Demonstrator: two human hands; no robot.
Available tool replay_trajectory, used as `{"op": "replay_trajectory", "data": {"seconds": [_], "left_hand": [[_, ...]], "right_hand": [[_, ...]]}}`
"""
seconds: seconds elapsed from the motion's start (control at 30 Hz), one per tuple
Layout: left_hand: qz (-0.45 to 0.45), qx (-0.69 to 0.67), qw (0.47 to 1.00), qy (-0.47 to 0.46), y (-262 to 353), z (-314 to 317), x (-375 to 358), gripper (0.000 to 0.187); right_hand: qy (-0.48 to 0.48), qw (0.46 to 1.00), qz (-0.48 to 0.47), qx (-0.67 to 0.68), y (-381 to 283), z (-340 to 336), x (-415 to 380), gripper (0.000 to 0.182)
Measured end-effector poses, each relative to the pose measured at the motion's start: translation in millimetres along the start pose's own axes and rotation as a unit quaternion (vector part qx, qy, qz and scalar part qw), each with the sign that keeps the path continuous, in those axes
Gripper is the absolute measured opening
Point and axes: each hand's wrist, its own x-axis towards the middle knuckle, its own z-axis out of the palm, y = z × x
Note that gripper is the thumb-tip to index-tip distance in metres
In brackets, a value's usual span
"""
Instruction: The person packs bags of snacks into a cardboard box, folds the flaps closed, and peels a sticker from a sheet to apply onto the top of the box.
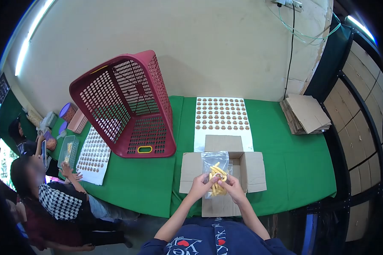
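A clear zip bag point(216, 160) with yellow stick-shaped pieces inside is held up in front of me. My left hand point(199, 186) grips its left side, and my right hand point(234, 188) grips its right side, the thumbs close together at a small round brown sticker on the bag's front. Behind and below the bag stands a cardboard box point(256, 172) with its flaps spread open. Beyond the box lies a white sheet point(223, 114) with rows of round brown stickers.
A large maroon crate point(161, 106) lies tipped on its side at the left. Another sticker sheet point(93, 155) and a green basket point(72, 146) are beyond it, near co-workers point(61, 202). Flattened cardboard point(304, 112) is stacked at the right on the green cloth point(302, 170).
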Motion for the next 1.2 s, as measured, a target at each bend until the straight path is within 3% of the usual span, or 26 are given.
{"op": "replay_trajectory", "data": {"seconds": [0.13, 0.2, 0.23, 0.3, 0.33, 0.43, 0.53, 0.63, 0.73, 0.83, 1.03, 1.13, 1.2], "left_hand": [[-0.064, 0.022, 0.996, -0.057, -10, -4, 5, 0.032], [-0.006, -0.059, 0.998, 0.005, -19, 5, 7, 0.035], [0.023, -0.099, 0.994, 0.036, -24, 9, 8, 0.037], [0.048, 0.013, 0.998, 0.039, -37, 10, 11, 0.036], [0.059, 0.069, 0.995, 0.039, -45, 11, 12, 0.036], [0.094, 0.282, 0.953, -0.065, -81, 20, 19, 0.046], [0.056, 0.471, 0.868, -0.148, -107, 33, 21, 0.060], [-0.033, 0.536, 0.825, -0.175, -98, 38, 28, 0.069], [0.005, 0.530, 0.834, -0.152, -114, 31, 33, 0.069], [0.002, 0.506, 0.850, -0.148, -118, 26, 31, 0.069], [-0.016, 0.506, 0.849, -0.153, -113, 27, 31, 0.071], [-0.023, 0.504, 0.848, -0.161, -113, 27, 32, 0.071], [-0.025, 0.512, 0.844, -0.162, -113, 26, 32, 0.074]], "right_hand": [[0.021, 1.000, 0.016, 0.008, 1, -8, -2, 0.028], [0.069, 0.997, 0.038, -0.003, 7, -21, 0, 0.030], [0.110, 0.993, -0.003, -0.041, 10, -27, 2, 0.032], [0.190, 0.971, -0.085, -0.117, 22, -48, 10, 0.037], [0.218, 0.937, -0.125, -0.242, 28, -60, 14, 0.047], [0.240, 0.895, -0.002, -0.377, 11, -58, 5, 0.054], [0.222, 0.869, -0.011, -0.442, 39, -55, 12, 0.060], [0.210, 0.838, 0.020, -0.503, 51, -51, 15, 0.069], [0.217, 0.825, 0.063, -0.518, 65, -56, 22, 0.068], [0.192, 0.762, 0.016, -0.618, 83, -58, 24, 0.062], [0.072, 0.697, 0.004, -0.713, 86, -64, 35, 0.064], [0.041, 0.767, 0.074, -0.636, 92, -69, 44, 0.068], [0.045, 0.745, 0.108, -0.657, 88, -68, 49, 0.073]]}}
